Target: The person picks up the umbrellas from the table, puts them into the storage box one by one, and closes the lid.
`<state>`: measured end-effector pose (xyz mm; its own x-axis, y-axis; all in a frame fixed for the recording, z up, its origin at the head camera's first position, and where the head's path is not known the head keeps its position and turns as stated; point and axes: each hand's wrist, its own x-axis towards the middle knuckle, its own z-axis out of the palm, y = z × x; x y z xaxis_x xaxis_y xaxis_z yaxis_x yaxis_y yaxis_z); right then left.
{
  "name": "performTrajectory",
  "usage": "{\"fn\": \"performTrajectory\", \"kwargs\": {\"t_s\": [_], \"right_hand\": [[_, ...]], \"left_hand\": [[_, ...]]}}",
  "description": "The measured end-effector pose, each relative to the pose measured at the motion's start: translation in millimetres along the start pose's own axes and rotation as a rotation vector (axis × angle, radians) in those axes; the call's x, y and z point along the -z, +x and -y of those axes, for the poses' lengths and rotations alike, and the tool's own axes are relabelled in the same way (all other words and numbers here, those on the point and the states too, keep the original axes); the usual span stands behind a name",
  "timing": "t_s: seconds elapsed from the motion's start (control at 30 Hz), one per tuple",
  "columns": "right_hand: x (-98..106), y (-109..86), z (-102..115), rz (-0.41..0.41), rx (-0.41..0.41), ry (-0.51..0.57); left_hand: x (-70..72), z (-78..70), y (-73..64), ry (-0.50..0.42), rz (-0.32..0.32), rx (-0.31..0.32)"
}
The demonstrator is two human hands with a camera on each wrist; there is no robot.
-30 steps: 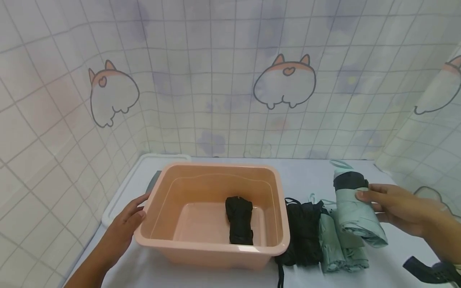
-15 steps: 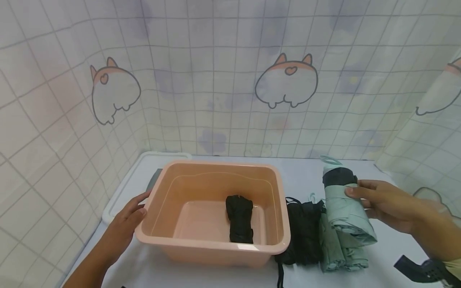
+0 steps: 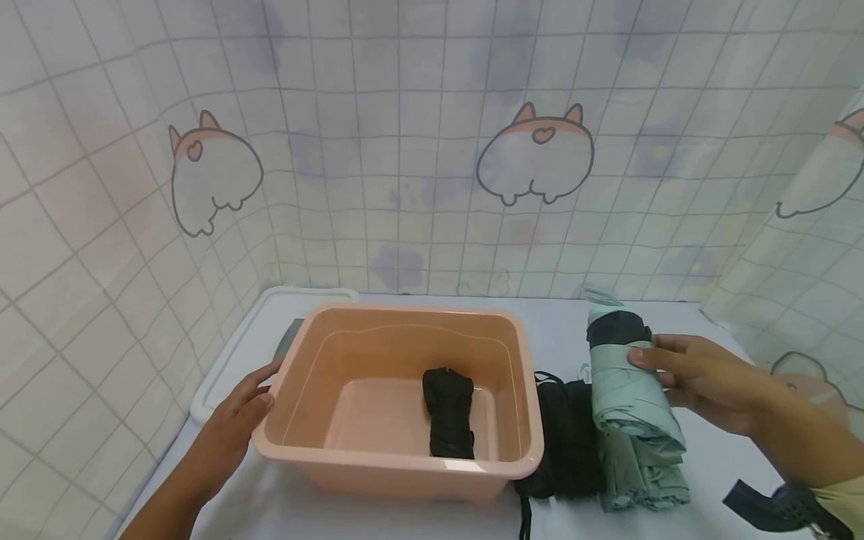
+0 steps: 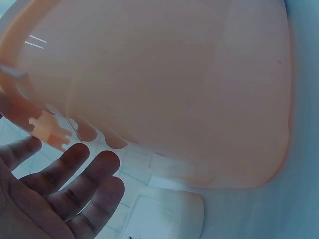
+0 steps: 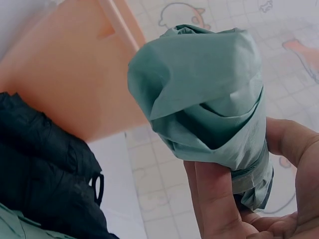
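Observation:
My right hand (image 3: pixel 709 382) grips a mint-green folded umbrella (image 3: pixel 631 390) with a black band and a wrist loop. The umbrella is raised, tilted, above more rolled green umbrellas (image 3: pixel 641 476) on the table. In the right wrist view, fingers and thumb hold it around its strap, and the gathered cloth end of the umbrella (image 5: pixel 204 94) faces the camera. My left hand (image 3: pixel 232 427) rests at the left rim of a peach plastic basin (image 3: pixel 398 466). Relaxed, extended fingers (image 4: pixel 94 184) show beside the basin's outer wall. A rolled black cloth bundle (image 3: pixel 450 412) lies inside the basin.
Black bundles (image 3: pixel 570 442) with cord loops lie against the basin's right side. A white lid-like panel (image 3: pixel 236 360) and a grey piece (image 3: pixel 289 337) sit behind the left hand. Grid-patterned sheeting (image 3: pixel 418 187) encloses the white table (image 3: pixel 553 319) at back and sides.
My right hand has carried the green umbrella leftward, toward the basin, over the other green umbrellas. The left hand has stayed at the basin's rim.

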<state>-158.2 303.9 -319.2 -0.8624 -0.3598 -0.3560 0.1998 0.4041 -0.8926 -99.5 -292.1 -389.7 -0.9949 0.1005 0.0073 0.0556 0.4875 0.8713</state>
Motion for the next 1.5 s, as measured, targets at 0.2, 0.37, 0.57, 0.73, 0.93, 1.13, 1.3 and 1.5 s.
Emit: {"fn": "performTrajectory", "kwargs": {"t_s": [0.2,0.37,0.57,0.73,0.93,1.13,1.3,1.5], "right_hand": [[-6,1.6,6,0.013,0.013,0.007],[-13,3.9,10,0.007,0.002,0.023],[-21,6.7,15,0.002,0.016,0.032],[-27,9.2,21,-0.001,0.024,0.038],[-37,13.8,27,-0.005,0.013,0.042],[-45,17.9,33,-0.003,0.013,0.047],[-50,20.7,36,0.016,0.03,0.076],[-55,23.5,38,0.044,0.06,0.095]], "left_hand": [[-0.6,-1.0,0.1,0.01,-0.005,0.017],[-1.2,-1.3,0.0,0.013,-0.009,0.015],[-1.6,0.2,-0.4,0.005,-0.007,0.009],[-1.8,0.5,-0.3,0.01,-0.009,0.008],[-2.1,2.1,-1.0,0.019,-0.011,-0.002],[-1.6,3.2,-1.0,0.011,-0.007,0.004],[-1.0,2.7,-1.0,0.001,-0.005,-0.002],[-1.3,1.0,-0.6,0.002,-0.007,-0.013]]}}
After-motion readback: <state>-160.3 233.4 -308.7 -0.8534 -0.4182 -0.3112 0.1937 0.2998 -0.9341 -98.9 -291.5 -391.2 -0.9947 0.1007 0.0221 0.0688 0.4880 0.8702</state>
